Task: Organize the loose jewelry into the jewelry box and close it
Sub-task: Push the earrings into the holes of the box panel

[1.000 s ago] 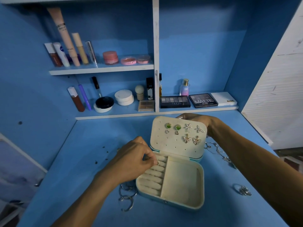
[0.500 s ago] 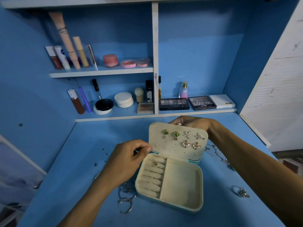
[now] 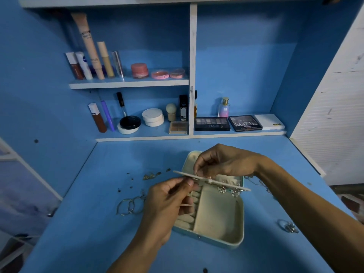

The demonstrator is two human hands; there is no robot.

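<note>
Two hands are in view, each with its forearm. The left hand [image 3: 167,201] and the left forearm [image 3: 137,249] are bare from the fingertips to the lower frame edge. The right hand [image 3: 222,162] and the right forearm [image 3: 307,203] are bare to the right frame edge. The left thumbnail [image 3: 190,182] is short and plain. Lighting is dim, so finer surface detail cannot be resolved.

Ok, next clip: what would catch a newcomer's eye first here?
The left hand and right hand pinch a thin earring panel edge-on over the open jewelry box, butterfly earrings dangling beneath. Hoop earrings lie loose left of the box, a ring to its right.
</note>
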